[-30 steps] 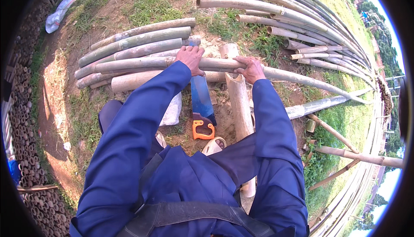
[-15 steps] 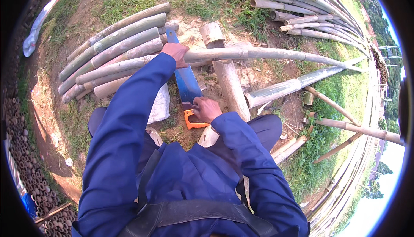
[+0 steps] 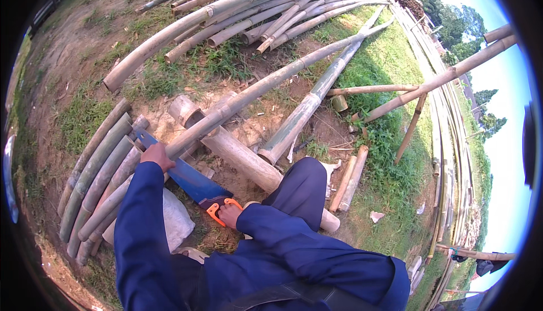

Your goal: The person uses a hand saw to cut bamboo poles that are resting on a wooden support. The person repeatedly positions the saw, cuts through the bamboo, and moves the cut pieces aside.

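My right hand [image 3: 231, 215] is closed around the orange handle of a hand saw [image 3: 195, 181]. The blue blade slants up and left from the handle, passing by my left hand. My left hand [image 3: 158, 157] is closed on a long bamboo pole [image 3: 243, 101], right beside the blade. That pole runs away to the upper right and lies across a thick bamboo log [image 3: 243, 158]. A short thick bamboo piece [image 3: 184, 110] sits past the pole. The spot where blade and pole meet is partly hidden by my left hand.
Several bamboo lengths [image 3: 93, 169] lie side by side at the left. A white sack [image 3: 176, 220] is near my legs. Another pole [image 3: 305, 107] runs along the right. More long poles [image 3: 226, 14] are piled at the back. A bamboo frame [image 3: 418, 93] stands at the right.
The view has swung to the right, so everything appears turned and shifted left and down. Both hands keep their hold, left on the pole and right on the saw handle.
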A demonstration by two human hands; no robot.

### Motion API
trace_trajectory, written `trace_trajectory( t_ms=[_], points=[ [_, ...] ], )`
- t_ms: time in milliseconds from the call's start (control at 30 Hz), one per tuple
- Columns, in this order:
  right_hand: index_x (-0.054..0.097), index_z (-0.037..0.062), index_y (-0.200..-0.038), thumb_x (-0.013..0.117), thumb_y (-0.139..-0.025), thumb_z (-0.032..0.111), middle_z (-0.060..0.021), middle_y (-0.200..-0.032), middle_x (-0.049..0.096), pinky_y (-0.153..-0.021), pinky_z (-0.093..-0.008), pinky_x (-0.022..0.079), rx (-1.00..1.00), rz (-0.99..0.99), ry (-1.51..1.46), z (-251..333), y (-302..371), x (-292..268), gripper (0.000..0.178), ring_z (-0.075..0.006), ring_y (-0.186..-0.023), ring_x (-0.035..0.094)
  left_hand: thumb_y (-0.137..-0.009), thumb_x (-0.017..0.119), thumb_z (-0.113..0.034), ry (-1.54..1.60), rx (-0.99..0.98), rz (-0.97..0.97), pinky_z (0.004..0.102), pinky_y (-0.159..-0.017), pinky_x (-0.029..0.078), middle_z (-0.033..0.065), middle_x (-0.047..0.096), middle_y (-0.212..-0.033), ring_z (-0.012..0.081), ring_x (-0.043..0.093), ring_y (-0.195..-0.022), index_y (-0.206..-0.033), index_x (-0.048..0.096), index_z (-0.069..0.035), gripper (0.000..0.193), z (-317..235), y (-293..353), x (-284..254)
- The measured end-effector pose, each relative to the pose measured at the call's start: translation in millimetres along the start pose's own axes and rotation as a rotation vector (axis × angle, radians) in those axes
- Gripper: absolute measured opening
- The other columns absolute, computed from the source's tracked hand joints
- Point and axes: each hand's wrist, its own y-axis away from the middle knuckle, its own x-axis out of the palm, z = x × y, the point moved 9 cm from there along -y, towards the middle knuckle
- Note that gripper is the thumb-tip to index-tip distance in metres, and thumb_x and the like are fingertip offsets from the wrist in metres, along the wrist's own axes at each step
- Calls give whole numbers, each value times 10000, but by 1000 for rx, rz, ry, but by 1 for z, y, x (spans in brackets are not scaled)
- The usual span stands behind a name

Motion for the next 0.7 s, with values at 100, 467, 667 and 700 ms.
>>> trace_trajectory(
  t_ms=[100,467,667,700],
  points=[
    [674,31,-934,648,-846,174,-128,-977,645,-783,-411,541,-17,-35,30,1,4,-2,170,-286,-962,652,-680,878,-327,1,50,-59,456,-921,569,235,738,-1050,388,721,-1017,-1043,719,-9,508,0,11,-8],
    [610,72,-1054,626,-853,135,-106,-1038,607,-858,-416,500,60,-45,-47,15,29,-24,211,-278,-1003,619,-728,829,-252,4,85,20,484,-927,558,239,733,-1070,398,712,-1037,-1083,680,-4,459,-11,29,4],
    [616,100,-1036,621,-861,148,-92,-988,592,-866,-396,472,9,-179,21,12,27,-29,182,-271,-989,603,-750,787,-226,-8,114,-24,499,-917,558,238,735,-1051,401,712,-1027,-1066,683,-1,402,-14,38,-3],
    [615,102,-1043,622,-856,147,-92,-985,593,-866,-394,473,-6,-180,22,11,29,-29,192,-271,-982,607,-750,780,-225,-23,118,-32,500,-912,560,237,736,-1047,401,713,-1024,-1061,684,0,395,-16,40,-6]
  ],
)
